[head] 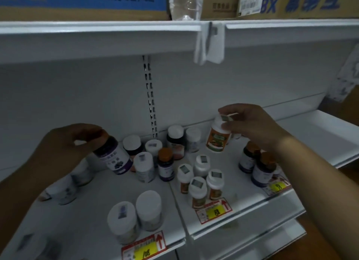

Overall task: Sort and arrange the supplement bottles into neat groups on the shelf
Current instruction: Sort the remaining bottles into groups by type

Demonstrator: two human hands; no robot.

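So the orange-label bottle is up in the air over the right shelf panel, tipped so its white cap leans up and to the right and its base points down-left. The right hand has it by the cap end, fingers curled round the top. Straight below and a bit nearer sits the cluster of four matching white-cap bottles with the same orange labels, standing upright, nearly touching each other. I'd say that's where this one belongs, so the move is basically down and toward the near edge, and the bottle's long axis needs to swing back to vertical first.

Over on the left, the purple-label bottle is also lifted and tilted, cap up-left, gripped at the dark cap by the left hand. Its likely mates look like the dark bottles with orange caps on the far right, under the right forearm, though labels are too blurry to be sure. The right hand is much nearer those.

A mixed bunch stands at the back middle of the shelf.
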